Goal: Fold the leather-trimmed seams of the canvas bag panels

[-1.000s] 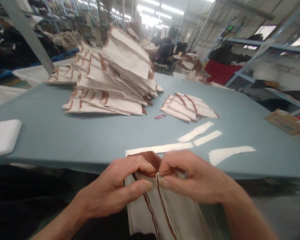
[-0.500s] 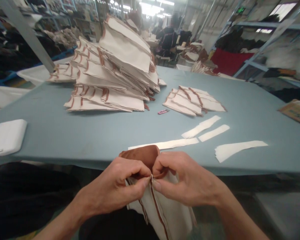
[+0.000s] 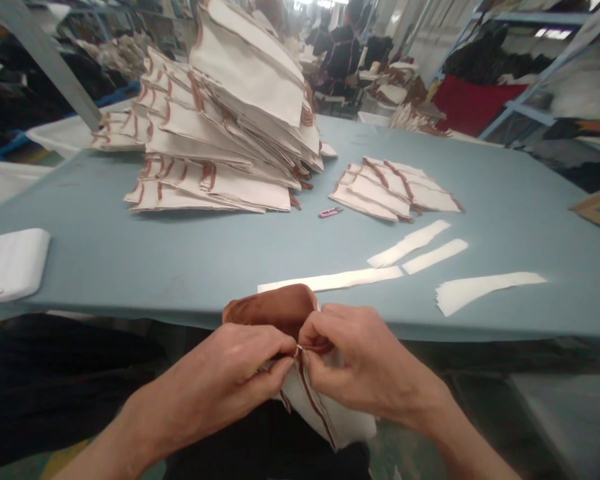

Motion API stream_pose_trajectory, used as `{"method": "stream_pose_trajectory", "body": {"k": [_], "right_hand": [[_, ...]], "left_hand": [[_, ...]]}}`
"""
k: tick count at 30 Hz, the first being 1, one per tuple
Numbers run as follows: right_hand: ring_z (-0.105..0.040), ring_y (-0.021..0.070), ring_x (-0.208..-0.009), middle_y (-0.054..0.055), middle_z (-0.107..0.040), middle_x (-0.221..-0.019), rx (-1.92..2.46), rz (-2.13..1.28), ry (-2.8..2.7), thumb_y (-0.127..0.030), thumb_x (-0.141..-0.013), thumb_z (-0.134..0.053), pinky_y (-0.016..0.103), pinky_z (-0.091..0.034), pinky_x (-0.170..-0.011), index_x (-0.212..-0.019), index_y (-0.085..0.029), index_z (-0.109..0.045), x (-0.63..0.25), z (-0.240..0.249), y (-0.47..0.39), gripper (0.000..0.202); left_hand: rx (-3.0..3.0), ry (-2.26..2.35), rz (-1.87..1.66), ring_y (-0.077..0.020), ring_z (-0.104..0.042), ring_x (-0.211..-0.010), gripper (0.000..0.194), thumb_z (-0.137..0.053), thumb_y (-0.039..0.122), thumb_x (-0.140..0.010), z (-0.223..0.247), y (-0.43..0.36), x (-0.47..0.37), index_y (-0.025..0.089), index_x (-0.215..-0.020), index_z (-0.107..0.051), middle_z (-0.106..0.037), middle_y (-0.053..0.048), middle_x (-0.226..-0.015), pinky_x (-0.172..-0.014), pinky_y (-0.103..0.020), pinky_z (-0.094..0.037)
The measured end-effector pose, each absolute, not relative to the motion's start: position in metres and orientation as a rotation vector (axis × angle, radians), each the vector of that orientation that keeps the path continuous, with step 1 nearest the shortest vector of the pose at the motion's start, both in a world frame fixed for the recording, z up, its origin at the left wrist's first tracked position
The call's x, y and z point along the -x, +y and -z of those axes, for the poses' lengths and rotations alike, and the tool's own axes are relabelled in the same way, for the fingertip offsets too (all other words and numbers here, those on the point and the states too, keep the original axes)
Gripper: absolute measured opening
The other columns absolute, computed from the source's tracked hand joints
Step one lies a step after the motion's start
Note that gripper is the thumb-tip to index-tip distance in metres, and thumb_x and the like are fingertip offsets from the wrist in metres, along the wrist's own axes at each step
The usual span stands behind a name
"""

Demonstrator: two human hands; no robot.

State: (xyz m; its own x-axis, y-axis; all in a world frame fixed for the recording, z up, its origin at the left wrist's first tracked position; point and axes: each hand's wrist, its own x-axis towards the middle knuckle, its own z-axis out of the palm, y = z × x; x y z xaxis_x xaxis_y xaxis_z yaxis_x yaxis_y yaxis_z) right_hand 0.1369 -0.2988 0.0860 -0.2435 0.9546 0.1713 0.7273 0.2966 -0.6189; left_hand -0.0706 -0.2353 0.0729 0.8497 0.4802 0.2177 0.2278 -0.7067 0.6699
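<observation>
A cream fabric piece [image 3: 347, 417] with brown-bound seams and a brown inner side hangs below the table's front edge. My left hand [image 3: 230, 373] pinches its upper edge at a seam, thumb against fingers. Right beside it, my right hand [image 3: 355, 353] pinches the same edge, the fingertips of both nearly touching. The brown part stands up behind the hands in an open loop. Just beyond it, a long white strip [image 3: 335, 279] lies on the blue-green table [image 3: 155, 267].
A tall pile of cream pieces [image 3: 220, 147] stands at the back left, a smaller pile [image 3: 380, 190] to its right. Pink snips [image 3: 329, 213] lie between them. More white strips [image 3: 480, 288] are at the right, a white device [image 3: 15, 263] at the left. People [image 3: 343, 50] sit far behind.
The view has tipped slightly downward, so the table items appear higher. Both hands still pinch the fabric; its lower part has swung up and less of it shows below them.
</observation>
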Motion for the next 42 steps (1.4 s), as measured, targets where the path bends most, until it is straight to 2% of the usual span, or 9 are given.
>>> {"method": "stream_pose_trajectory", "body": {"k": [6, 11, 14, 17, 24, 30, 33, 38, 42], "right_hand": [[-0.052, 0.0115, -0.06, -0.003, -0.058, -0.064, 1.457, -0.853, -1.843, -0.013, -0.075, -0.055, 0.024, -0.037, -0.06, -0.069, -0.02, -0.055, -0.132, -0.077, -0.297, 0.009], [-0.051, 0.0116, -0.059, -0.002, -0.057, -0.064, 1.438, -1.073, -1.69, -0.021, -0.08, -0.056, 0.023, -0.039, -0.057, -0.07, -0.02, -0.055, -0.13, -0.07, -0.299, 0.01], [-0.049, 0.0108, -0.057, -0.003, -0.054, -0.062, 1.395, -1.15, -1.582, -0.025, -0.084, -0.056, 0.022, -0.039, -0.055, -0.07, -0.02, -0.054, -0.128, -0.062, -0.299, 0.015], [-0.049, 0.0104, -0.057, -0.004, -0.054, -0.062, 1.379, -1.147, -1.524, -0.027, -0.085, -0.057, 0.022, -0.039, -0.056, -0.07, -0.02, -0.053, -0.125, -0.055, -0.3, 0.017], [-0.051, 0.0109, -0.055, -0.003, -0.058, -0.061, 1.39, -1.169, -1.574, -0.026, -0.082, -0.057, 0.023, -0.041, -0.056, -0.071, -0.019, -0.057, -0.122, -0.049, -0.304, 0.013], [-0.049, 0.0091, -0.054, -0.004, -0.058, -0.061, 1.34, -0.833, -1.71, -0.019, -0.08, -0.06, 0.022, -0.038, -0.055, -0.07, -0.019, -0.058, -0.117, -0.043, -0.301, 0.01], [-0.05, 0.009, -0.054, -0.004, -0.058, -0.06, 1.284, -0.728, -1.715, -0.018, -0.081, -0.061, 0.021, -0.038, -0.055, -0.068, -0.02, -0.057, -0.116, -0.039, -0.302, 0.013], [-0.046, 0.0076, -0.051, -0.005, -0.055, -0.058, 1.252, -0.869, -1.595, -0.017, -0.079, -0.061, 0.019, -0.036, -0.05, -0.067, -0.019, -0.057, -0.116, -0.037, -0.305, 0.013], [-0.042, 0.0071, -0.051, -0.006, -0.052, -0.059, 1.202, -1.018, -1.554, -0.016, -0.077, -0.064, 0.018, -0.034, -0.049, -0.067, -0.018, -0.058, -0.116, -0.036, -0.307, 0.012]], "left_hand": [[-2.489, 0.471, -0.5, -0.0131, -0.068, -0.064, 0.023, -0.052, 0.009, -0.097, -0.07, -0.232, 0.073, 0.019, -0.082, -0.067, -0.073, 0.002, -0.072, -0.066, -0.025, -0.048], [-2.611, 0.432, -0.584, -0.0135, -0.062, -0.056, 0.03, -0.046, 0.009, -0.099, -0.061, -0.234, 0.071, 0.018, -0.075, -0.063, -0.066, 0.002, -0.065, -0.058, -0.028, -0.044], [-2.729, 0.425, -0.681, -0.0149, -0.063, -0.056, 0.034, -0.043, 0.008, -0.099, -0.054, -0.236, 0.069, 0.017, -0.073, -0.062, -0.066, 0.001, -0.065, -0.057, -0.029, -0.044], [-2.705, 0.431, -0.716, -0.014, -0.064, -0.057, 0.033, -0.043, 0.009, -0.099, -0.052, -0.236, 0.069, 0.016, -0.073, -0.063, -0.066, 0.001, -0.065, -0.058, -0.028, -0.045], [-2.486, 0.463, -0.596, -0.0095, -0.054, -0.051, 0.034, -0.044, 0.008, -0.095, -0.058, -0.236, 0.074, 0.017, -0.068, -0.062, -0.062, 0.004, -0.059, -0.055, -0.025, -0.038], [-2.56, 0.61, -0.752, -0.0119, -0.06, -0.053, 0.027, -0.049, 0.01, -0.093, -0.047, -0.241, 0.076, 0.013, -0.077, -0.07, -0.068, 0.0, -0.062, -0.054, -0.026, -0.039], [-2.4, 0.73, -0.821, -0.0098, -0.056, -0.05, 0.024, -0.052, 0.01, -0.088, -0.045, -0.246, 0.072, 0.013, -0.072, -0.069, -0.065, 0.002, -0.058, -0.052, -0.022, -0.037], [-1.765, 0.882, -0.681, -0.0075, -0.044, -0.046, 0.024, -0.051, 0.02, -0.084, -0.05, -0.258, 0.063, 0.015, -0.063, -0.062, -0.054, 0.005, -0.052, -0.045, -0.016, -0.035], [-1.722, 0.795, -0.695, -0.007, -0.043, -0.047, 0.025, -0.05, 0.023, -0.085, -0.052, -0.262, 0.067, 0.015, -0.063, -0.061, -0.051, 0.006, -0.052, -0.046, -0.015, -0.036]]}}
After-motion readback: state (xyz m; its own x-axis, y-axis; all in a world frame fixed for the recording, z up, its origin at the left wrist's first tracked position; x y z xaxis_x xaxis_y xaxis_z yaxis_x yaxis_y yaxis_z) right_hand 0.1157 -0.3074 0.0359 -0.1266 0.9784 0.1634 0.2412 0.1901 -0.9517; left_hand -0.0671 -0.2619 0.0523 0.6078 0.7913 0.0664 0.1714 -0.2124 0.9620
